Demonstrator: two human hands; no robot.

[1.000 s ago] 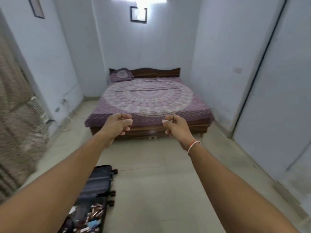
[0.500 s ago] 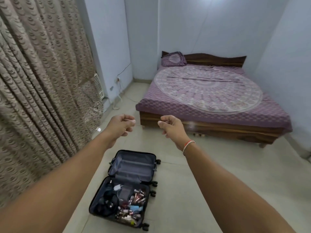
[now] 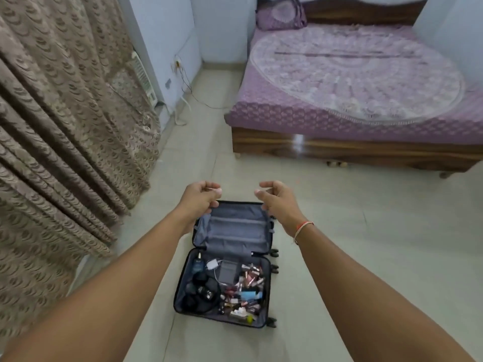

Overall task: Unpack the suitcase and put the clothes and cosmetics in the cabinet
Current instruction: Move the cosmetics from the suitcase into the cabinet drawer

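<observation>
A brown patterned curtain hangs down the left side of the room, its folds reaching the pale tiled floor. Just beyond it, a white vent unit sits low against the wall, and thin cables trail from a wall socket onto the floor.

The left hand reaches forward above the far-left corner of the suitcase, its fingers loosely curled and holding nothing. The suitcase lies open on the floor between the two forearms — the far half shows bare grey lining, the near half is full. In the near half, dark clothes are bundled on the left side, a white charger lies near the hinge, and a jumble of small cosmetics fills the right side.

The right hand hovers above the far-right corner of the suitcase, fingers likewise curled in and gripping nothing; a thread band circles its wrist.

Further right stands a wooden bed covered with a purple spread — a purple pillow rests at its head.
</observation>
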